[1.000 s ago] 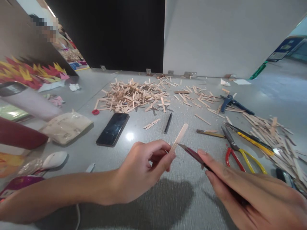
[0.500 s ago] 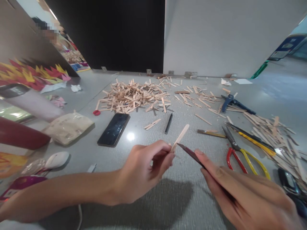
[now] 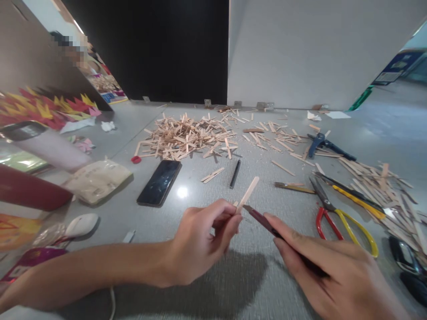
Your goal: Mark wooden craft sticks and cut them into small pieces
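Between the thumb and fingers of my left hand (image 3: 205, 242) is a flat wooden craft stick (image 3: 248, 191), its rounded end pointing up and away. My right hand (image 3: 320, 262) is closed around a dark reddish utility knife (image 3: 263, 220). The blade's tip is at the stick's right edge, close to my left fingertips; whether it cuts into the wood I cannot tell. A thin sliver shows beside the left fingers. Beyond the hands lie a black pen (image 3: 235, 174) and a few loose sticks (image 3: 212, 175).
A heap of wooden sticks (image 3: 187, 135) lies at the back. Left are a phone (image 3: 159, 182), a plastic packet (image 3: 100, 181), a white mouse (image 3: 82, 225) and bottles (image 3: 50, 144). Right are scissors (image 3: 328, 206), a yellow cutter (image 3: 358, 200), blue clippers (image 3: 316, 144) and more sticks (image 3: 396, 200). Upright boards (image 3: 283, 53) stand behind.
My right hand and the knife have shifted left and slightly down, nearer my left fingertips. The stick stays in my left hand, with its angle barely altered. The view has moved slightly.
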The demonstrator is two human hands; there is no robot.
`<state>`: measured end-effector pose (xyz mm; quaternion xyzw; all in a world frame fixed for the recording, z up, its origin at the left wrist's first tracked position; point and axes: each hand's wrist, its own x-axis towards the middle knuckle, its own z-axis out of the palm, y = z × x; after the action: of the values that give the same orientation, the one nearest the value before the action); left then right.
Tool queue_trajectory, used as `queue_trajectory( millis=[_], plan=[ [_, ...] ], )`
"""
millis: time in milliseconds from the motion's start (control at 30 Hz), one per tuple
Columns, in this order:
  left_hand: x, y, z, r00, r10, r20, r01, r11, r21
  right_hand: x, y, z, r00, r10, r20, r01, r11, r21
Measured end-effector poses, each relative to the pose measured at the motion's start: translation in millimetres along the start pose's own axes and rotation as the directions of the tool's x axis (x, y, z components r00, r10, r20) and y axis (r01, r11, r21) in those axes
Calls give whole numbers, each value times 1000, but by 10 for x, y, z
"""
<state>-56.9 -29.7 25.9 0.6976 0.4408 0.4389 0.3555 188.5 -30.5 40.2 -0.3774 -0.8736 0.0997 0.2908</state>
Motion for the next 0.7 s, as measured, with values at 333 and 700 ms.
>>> queue_trajectory(
  millis=[333, 700],
  plan=[
    [91, 77, -5, 953, -287, 93, 302, 895, -328, 21, -55, 66, 998, 20, -53, -17, 998, 54],
    [119, 36, -27, 887, -435, 156, 461, 859, -224, 96, -54, 129, 986, -151, -69, 140, 979, -147]
  ],
)
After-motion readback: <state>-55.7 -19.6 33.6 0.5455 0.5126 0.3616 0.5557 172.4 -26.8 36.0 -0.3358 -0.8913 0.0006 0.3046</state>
